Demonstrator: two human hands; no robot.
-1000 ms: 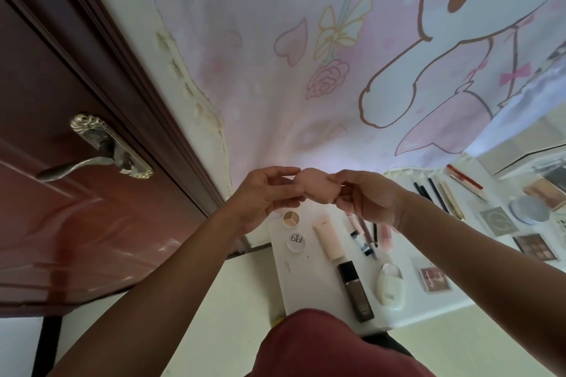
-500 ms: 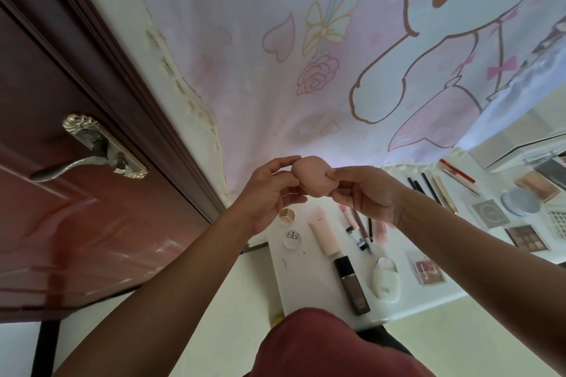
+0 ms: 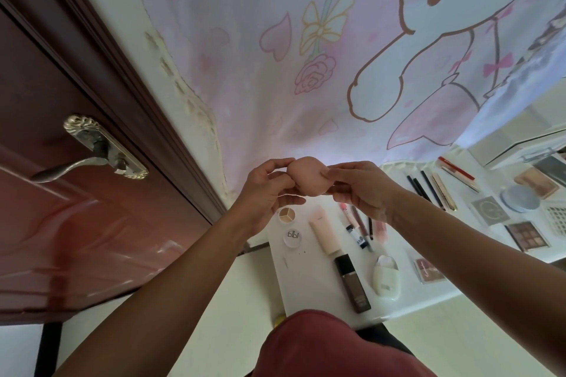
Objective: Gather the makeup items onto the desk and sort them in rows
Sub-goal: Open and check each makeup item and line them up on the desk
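— Peach-pink egg-shaped foam sponge (image 3: 307, 176): item one. Where do we log it?

— Off the desk, in the air between our two hands. Our left hand (image 3: 266, 193) pinches its left side with thumb and curled fingertips. Our right hand (image 3: 358, 190) pinches its right side the same way.

— Items lying on the white desk (image 3: 306, 285)?

— Just below our left hand: one round three-shade concealer pot (image 3: 287, 215). Next to it, nearer us, is one round clear-lidded jar (image 3: 292, 236). Below the sponge: one pale pink squeeze tube (image 3: 324, 232), lying flat. Below our right hand: a cluster of slim pink and white sticks (image 3: 356, 228), partly hidden by the wrist, so we give no count. Nearer us than both hands: one dark brown rectangular bottle (image 3: 352, 283), lying flat. One cream oval bottle (image 3: 386, 280) lies just to its right.

— To the right of our right hand?

— Thin black pencils (image 3: 419, 185) and one gold tube (image 3: 444, 191) lie side by side beyond the forearm. Further right: one pale blue round compact (image 3: 519, 199) and one square brown-toned eyeshadow palette (image 3: 526, 236). One small pink compact (image 3: 428, 271) lies against the forearm's near edge, partly covered.

— Surroundings?

— Left of our left hand: a reddish-brown wooden door (image 3: 61, 223) with an ornate metal lever handle (image 3: 92, 153). Beyond both hands: a pink cartoon-print cloth (image 3: 337, 70), hanging.
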